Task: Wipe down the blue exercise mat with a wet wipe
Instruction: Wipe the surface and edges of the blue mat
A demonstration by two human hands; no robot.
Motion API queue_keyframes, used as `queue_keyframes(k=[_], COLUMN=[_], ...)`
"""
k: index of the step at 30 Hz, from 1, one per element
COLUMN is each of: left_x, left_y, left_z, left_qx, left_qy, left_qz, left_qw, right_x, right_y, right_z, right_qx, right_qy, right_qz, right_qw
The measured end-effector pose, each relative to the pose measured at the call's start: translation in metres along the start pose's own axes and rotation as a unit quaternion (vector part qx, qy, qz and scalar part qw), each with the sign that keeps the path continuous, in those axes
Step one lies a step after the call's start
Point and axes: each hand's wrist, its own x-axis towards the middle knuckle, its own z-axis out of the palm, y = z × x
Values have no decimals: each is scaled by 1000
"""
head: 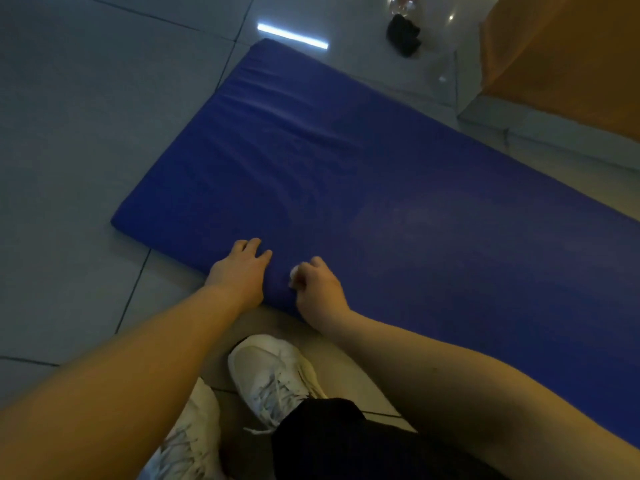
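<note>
Head view: the blue mat (398,188) lies flat on the tiled floor (69,133). Right hand (318,292) pinches a balled white wipe (294,271) at the mat's near edge; left hand (239,271) rests beside it, fingers relaxed. Wiping looks barely begun; next, strokes across toward the far side.

Grey tiled floor (69,133) reflects a strip light (292,36); orange furniture (561,57) far right.

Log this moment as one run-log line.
left hand: resting on blue mat near edge | right hand: gripping wet wipe on mat | step: wiping, near edge
</note>
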Motion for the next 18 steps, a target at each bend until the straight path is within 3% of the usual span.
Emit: queue_keyframes(k=[8,11,18], left_x=[0,0,4], left_y=[0,2,-14], left_z=[0,-1,4], left_qx=[-31,-37,-67], left_qy=[15,27,45], left_qz=[1,0,16], left_qw=[999,999,997], right_x=[-75,-58,6], right_y=[93,62,-35], right_z=[-49,-31,37], right_qx=[-47,-38,26], right_qy=[2,3,-29], right_qz=[83,67,-57], right_qw=[995,997,998])
